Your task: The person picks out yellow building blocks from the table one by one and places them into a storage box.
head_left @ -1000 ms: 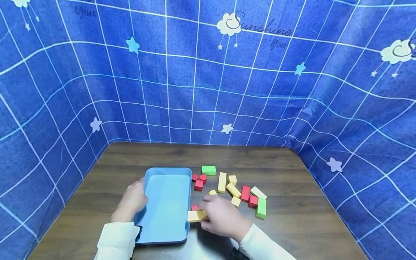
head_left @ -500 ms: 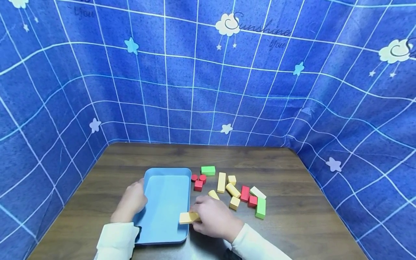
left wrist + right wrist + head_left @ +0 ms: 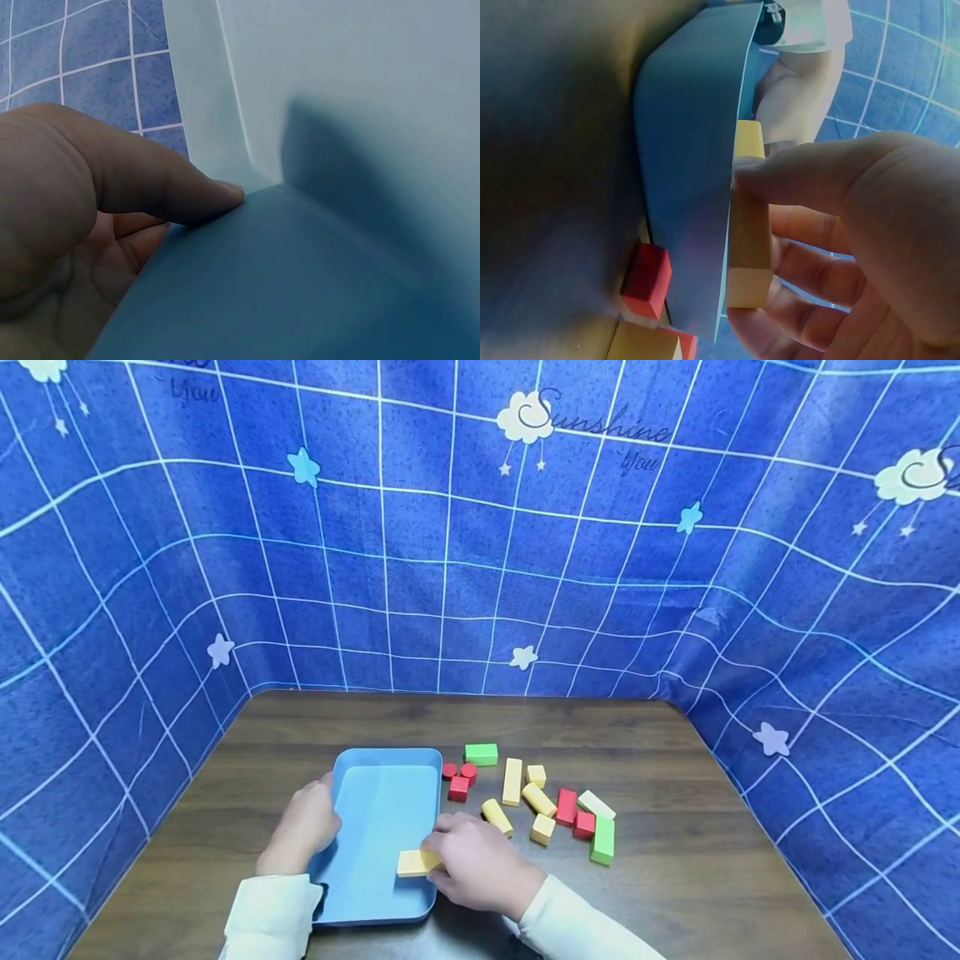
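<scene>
Now pinching the yellow cuboid (image 3: pixel 414 863) in the fingers of the right hand (image 3: pixel 480 864), over the blue tray (image 3: pixel 382 810) near its right rim, aimed lengthwise inward; farther off, gripping the left rim with the left hand (image 3: pixel 303 823).

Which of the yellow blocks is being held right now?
The long yellow block pinched in the right hand, with one end out over the blue tray. The other yellow blocks all rest on the wooden table.
</scene>
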{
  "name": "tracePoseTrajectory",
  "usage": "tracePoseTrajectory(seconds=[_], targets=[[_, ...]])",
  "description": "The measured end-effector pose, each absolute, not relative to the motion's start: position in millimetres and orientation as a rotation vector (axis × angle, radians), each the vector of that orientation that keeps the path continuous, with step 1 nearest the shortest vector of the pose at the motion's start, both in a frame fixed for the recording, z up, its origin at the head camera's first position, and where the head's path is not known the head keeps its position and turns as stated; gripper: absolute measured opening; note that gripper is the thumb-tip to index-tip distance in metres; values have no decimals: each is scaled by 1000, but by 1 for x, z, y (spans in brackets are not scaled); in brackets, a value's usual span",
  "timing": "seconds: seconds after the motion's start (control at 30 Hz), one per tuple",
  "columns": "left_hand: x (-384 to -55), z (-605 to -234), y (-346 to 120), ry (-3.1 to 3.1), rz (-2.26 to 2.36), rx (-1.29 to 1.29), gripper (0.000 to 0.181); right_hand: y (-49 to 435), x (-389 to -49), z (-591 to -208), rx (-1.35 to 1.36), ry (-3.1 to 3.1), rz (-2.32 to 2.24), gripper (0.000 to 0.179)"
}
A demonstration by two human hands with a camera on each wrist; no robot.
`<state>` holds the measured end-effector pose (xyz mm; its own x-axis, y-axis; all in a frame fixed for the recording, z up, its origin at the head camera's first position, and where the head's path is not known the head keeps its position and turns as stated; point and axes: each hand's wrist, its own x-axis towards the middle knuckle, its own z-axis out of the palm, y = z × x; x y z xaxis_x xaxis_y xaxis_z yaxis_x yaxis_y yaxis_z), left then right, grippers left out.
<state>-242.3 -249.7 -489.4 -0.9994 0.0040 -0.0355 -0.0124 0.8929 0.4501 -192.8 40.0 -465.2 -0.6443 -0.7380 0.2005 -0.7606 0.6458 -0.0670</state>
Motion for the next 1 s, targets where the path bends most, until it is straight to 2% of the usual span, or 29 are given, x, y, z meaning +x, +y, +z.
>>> tracePoseTrajectory(seconds=[1.0], targets=[[-242, -492, -247, 2992, 747, -79, 65, 11, -194, -470, 1358, -2663, 117, 21]])
